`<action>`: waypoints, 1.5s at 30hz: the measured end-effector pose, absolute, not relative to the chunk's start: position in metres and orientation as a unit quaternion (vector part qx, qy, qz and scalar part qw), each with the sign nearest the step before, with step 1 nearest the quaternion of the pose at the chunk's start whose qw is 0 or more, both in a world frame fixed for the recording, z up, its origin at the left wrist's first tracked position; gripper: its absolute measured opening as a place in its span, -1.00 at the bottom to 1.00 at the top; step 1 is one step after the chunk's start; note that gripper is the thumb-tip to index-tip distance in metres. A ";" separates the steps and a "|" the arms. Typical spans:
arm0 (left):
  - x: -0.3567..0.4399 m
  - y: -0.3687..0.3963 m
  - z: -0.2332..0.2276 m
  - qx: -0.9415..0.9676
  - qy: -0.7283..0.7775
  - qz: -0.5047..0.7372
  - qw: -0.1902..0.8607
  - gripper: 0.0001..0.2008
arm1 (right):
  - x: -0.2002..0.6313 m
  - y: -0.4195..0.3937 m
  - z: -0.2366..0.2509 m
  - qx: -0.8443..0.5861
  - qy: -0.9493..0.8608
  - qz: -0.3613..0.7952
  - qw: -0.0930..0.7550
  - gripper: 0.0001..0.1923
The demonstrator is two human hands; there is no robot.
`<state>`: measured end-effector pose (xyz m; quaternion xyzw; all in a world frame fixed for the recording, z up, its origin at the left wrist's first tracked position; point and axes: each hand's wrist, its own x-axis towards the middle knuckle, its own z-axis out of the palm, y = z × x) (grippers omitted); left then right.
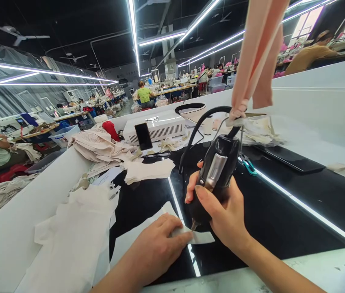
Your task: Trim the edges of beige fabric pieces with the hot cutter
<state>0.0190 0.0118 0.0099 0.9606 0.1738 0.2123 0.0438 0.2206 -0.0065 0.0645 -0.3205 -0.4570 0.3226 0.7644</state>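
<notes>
Two hands were at work over the black glass table (282, 219), which was lit from below by a bright strip. The right hand (221, 207) was clenched around a black handheld tool (218, 171), thumb pressed along its metal plate, tip pointing down. The cord (196, 126) rose from the tool's top and looped off toward 11 o'clock; a pink fabric strip (257, 53) tied at the tool's head hung from above at 12 o'clock. The left hand (157, 248) lay flat, fingers spread, pinning a pale fabric piece (196, 237) to the glass; it gripped nothing. The tool tip met the fabric just at 3 o'clock of the left fingertips.

Judgement: for a clean result, the tip wants to stay steeply upright and travel along the edge over the lit strip, where the outline reads best. The pinning fingers sat very close to the tip; keeping them flat and behind the tip's path looked prudent. The cord needs slack so it does not drag the wrist.

At 10 o'clock lay a stack of cut pieces (148, 170), and beyond it a phone (143, 136) leaning on a white box (160, 128).
</notes>
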 end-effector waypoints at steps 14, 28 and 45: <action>0.019 0.010 0.008 0.956 0.192 0.209 0.074 -0.68 | 0.212 0.002 0.066 -0.348 -0.443 0.322 0.761 -0.72; 0.017 0.010 0.005 0.951 0.208 0.209 0.095 -0.68 | 0.208 0.013 0.062 -0.347 -0.444 0.310 0.766 -0.71; 0.032 0.052 0.007 0.957 0.233 0.155 0.081 -0.95 | 0.276 0.001 0.060 -0.487 -0.503 0.170 0.693 -0.55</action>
